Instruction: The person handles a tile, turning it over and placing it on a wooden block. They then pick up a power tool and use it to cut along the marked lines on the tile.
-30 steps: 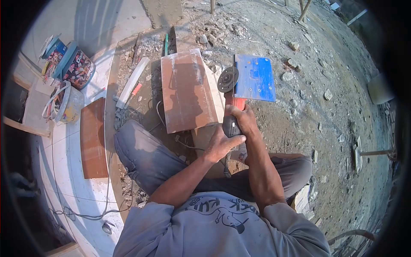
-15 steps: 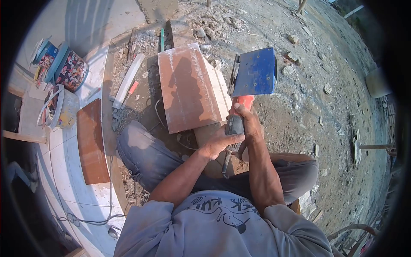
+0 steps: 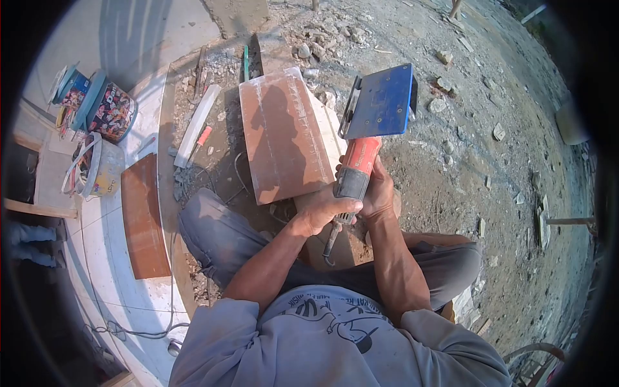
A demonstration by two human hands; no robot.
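Observation:
A red and black power tool (image 3: 356,169) with a flat blue plate (image 3: 380,102) on its far end is held up in front of my lap. My left hand (image 3: 320,209) is wrapped round the dark rear of its body. On the right side, my right hand (image 3: 379,192) grips the same body, its fingers partly hidden behind it. A brown tile (image 3: 284,135) with pale dusty lines lies just left of the tool, over a pale board (image 3: 327,128).
At the left stand a patterned bucket (image 3: 113,113) and a whitish bucket (image 3: 106,169). A second brown tile (image 3: 145,222) rests on the white ledge, near a cable (image 3: 145,334). Rubble (image 3: 316,48) lies ahead. Another person's legs (image 3: 35,244) show at far left.
The tool has rolled in my hands, showing more of its red body, and its plate has tilted. My right thumb has left the top of the tool. The other person's legs have shifted.

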